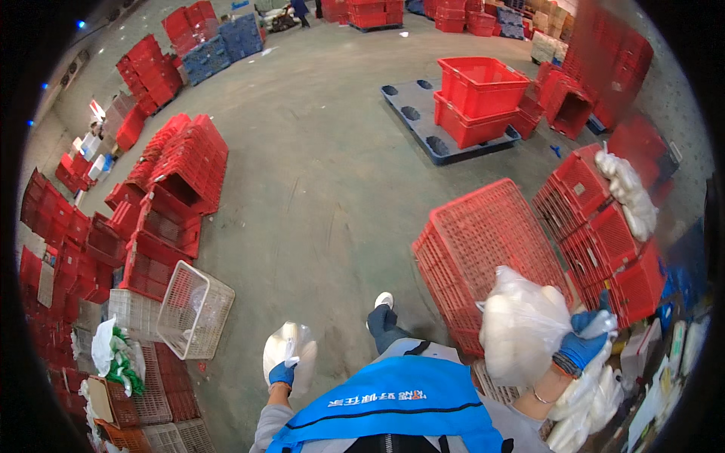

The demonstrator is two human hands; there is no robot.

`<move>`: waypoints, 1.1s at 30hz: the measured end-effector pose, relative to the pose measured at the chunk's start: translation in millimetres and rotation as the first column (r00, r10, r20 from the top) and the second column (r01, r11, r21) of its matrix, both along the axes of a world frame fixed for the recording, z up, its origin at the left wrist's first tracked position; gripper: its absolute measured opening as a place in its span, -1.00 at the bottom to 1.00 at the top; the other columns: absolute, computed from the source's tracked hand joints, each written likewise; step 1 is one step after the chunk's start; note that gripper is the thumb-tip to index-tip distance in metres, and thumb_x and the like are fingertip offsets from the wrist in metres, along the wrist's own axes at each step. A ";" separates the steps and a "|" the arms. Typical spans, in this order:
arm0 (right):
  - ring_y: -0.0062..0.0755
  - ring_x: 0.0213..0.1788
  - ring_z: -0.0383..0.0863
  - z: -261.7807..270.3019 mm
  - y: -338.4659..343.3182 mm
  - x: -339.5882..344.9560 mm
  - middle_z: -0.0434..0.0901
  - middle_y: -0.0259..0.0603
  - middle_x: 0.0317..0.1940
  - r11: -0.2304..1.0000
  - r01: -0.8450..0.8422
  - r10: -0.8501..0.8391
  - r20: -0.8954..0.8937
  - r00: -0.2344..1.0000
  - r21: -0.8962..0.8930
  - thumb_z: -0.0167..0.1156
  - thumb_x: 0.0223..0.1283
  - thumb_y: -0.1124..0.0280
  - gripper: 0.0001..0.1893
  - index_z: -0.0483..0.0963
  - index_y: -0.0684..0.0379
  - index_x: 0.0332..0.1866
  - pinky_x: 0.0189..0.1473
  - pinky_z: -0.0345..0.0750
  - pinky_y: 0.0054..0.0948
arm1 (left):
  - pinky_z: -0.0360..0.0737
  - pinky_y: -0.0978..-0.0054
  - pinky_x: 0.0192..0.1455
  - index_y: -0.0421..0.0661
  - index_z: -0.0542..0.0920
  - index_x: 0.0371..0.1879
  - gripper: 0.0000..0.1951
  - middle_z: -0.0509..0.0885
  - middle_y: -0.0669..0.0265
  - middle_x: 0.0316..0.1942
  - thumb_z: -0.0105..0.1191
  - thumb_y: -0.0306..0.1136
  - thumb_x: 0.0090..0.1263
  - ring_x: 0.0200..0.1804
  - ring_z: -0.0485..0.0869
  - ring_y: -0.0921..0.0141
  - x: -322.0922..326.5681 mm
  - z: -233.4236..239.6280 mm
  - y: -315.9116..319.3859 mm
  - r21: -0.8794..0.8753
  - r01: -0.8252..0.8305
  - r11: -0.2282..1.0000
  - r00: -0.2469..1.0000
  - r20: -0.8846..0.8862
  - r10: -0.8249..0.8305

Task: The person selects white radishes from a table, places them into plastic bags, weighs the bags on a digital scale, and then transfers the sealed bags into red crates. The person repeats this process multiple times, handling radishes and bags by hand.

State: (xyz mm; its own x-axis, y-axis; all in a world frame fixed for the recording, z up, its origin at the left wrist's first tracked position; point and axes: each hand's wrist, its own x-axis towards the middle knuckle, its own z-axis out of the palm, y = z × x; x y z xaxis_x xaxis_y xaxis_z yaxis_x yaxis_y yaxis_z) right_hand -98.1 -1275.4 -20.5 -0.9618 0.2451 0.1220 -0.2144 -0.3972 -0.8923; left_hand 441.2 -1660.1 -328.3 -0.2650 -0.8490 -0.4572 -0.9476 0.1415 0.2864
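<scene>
My left hand (pixel 282 374), in a blue glove, grips the gathered neck of a clear plastic bag (pixel 274 351) with pale white contents. That bag hangs over the concrete floor at lower centre. My right hand (pixel 580 352), also gloved in blue, clutches the twisted neck of a larger clear plastic bag (pixel 518 334) of long whitish pieces, possibly peeled vegetables. This larger bag hangs in front of a big red slatted crate (pixel 487 238) and partly covers it. Just below my right hand lie more bags of whitish pieces (pixel 595 405).
Stacked red crates (pixel 600 238) stand at right, topped by another filled bag (pixel 628 192). A blue-grey plastic pallet (pixel 405 110) bears red tubs (pixel 481 90). Rows of red crates (pixel 195 164) and a white basket (pixel 195 311) line the left. A person (pixel 300 11) is far off.
</scene>
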 end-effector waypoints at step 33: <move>-0.66 -0.79 0.09 -84.7 -646.8 -337.4 0.18 -0.56 -0.80 0.924 0.074 0.164 0.563 0.810 -0.375 -0.10 0.38 0.10 -0.57 0.53 0.25 -0.04 -0.68 0.03 -0.59 | 0.54 0.13 -0.06 -0.04 0.68 -0.17 -0.52 0.67 0.03 -0.15 -0.22 0.05 0.39 -0.11 0.63 0.01 -516.1 -13.5 -728.8 0.055 0.269 0.961 0.959 0.072 -0.273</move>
State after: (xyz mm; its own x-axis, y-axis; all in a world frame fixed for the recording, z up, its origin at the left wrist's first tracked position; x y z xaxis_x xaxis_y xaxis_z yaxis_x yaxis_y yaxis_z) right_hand -435.5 -1922.2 -105.2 -0.8322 0.1113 -0.5432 0.3155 -0.7106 -0.6289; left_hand -74.9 -2388.9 -341.9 -0.4444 -0.7285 -0.5214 -0.8951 0.3850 0.2249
